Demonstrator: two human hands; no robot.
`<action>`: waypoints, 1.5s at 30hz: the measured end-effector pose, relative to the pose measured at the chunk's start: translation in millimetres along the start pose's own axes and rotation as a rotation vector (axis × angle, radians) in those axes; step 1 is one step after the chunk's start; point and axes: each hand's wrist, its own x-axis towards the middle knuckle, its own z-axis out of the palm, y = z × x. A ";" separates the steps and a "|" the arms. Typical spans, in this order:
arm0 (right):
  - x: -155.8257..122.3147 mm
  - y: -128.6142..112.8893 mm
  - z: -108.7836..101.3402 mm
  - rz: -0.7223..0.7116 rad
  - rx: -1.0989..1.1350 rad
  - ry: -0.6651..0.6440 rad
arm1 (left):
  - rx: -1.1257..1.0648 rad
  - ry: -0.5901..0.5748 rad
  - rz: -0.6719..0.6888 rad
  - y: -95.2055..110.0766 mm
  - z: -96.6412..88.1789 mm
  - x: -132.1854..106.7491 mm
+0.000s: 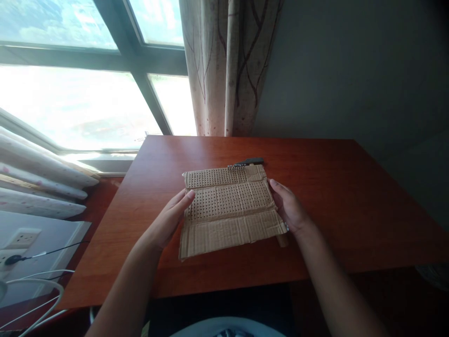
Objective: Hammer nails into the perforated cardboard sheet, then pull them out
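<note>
A piece of brown cardboard (229, 199), creased into panels, is tilted above the table. Rows of small punched holes cover its upper and middle panels, while the panel nearest me is plain. My left hand (171, 217) grips its left edge, thumb on top and fingers underneath. At the right edge, my right hand (289, 206) holds the cardboard with the thumb along the side; its other fingers are partly hidden. Past the far edge lies a dark-handled object (255, 161) with a row of small teeth or coils. A tan stick-like end (282, 240) shows beneath the near right corner.
The reddish-brown wooden table (333, 187) stands by a bright window (77, 103) and a patterned curtain (210, 70). Wall sockets (24, 239) with a plug and cables (45, 272) are at the lower left. A pale rounded edge (228, 323) shows close to me.
</note>
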 end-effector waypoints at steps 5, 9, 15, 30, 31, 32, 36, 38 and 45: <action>-1.8 2.2 1.7 0.072 0.039 -0.006 | -0.054 -0.013 -0.054 -4.4 0.9 0.7; -2.6 2.4 1.3 0.104 0.079 -0.029 | -0.120 -0.017 -0.135 -5.8 5.9 0.2; -3.7 2.1 3.9 0.077 0.115 -0.038 | -0.158 -0.022 -0.190 -7.2 9.9 2.1; -7.7 -0.9 9.0 0.101 0.052 -0.017 | -0.181 0.008 -0.197 -7.8 17.6 3.1; -7.7 -0.7 8.9 0.103 0.055 -0.017 | -0.179 0.011 -0.194 -7.7 17.6 3.0; -7.8 -0.8 8.9 0.103 0.058 -0.016 | -0.181 0.013 -0.193 -7.5 17.6 2.9; -11.3 -5.6 9.8 0.103 0.056 0.007 | -0.193 0.008 -0.197 -4.7 20.0 2.9; -14.6 -11.5 8.2 0.087 0.041 0.034 | -0.193 -0.007 -0.189 -1.9 24.6 4.8; -23.6 -42.5 -36.3 0.026 -0.101 0.163 | -0.176 -0.197 -0.077 6.1 70.0 38.4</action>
